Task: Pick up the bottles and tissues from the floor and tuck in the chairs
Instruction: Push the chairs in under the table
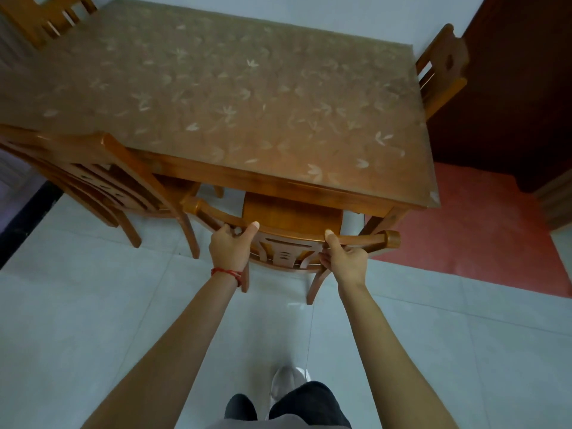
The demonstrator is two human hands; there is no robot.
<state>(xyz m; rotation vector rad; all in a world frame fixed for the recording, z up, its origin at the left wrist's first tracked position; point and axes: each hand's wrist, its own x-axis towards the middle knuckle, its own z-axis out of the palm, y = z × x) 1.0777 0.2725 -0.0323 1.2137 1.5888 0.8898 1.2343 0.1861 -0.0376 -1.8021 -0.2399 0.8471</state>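
A wooden chair (288, 239) stands in front of me at the near edge of the table (216, 97), its seat partly under the tabletop. My left hand (230, 247) grips the left part of the chair's curved top rail, thumb on top. My right hand (345, 258) grips the right part of the same rail. A red string sits on my left wrist. No bottles or tissues show on the floor.
A second chair (93, 178) stands to the left, tucked at the same table edge. A third chair (439, 69) is at the table's right end and a fourth (46, 17) at the far left. A red mat (479, 230) lies to the right on the pale tiled floor.
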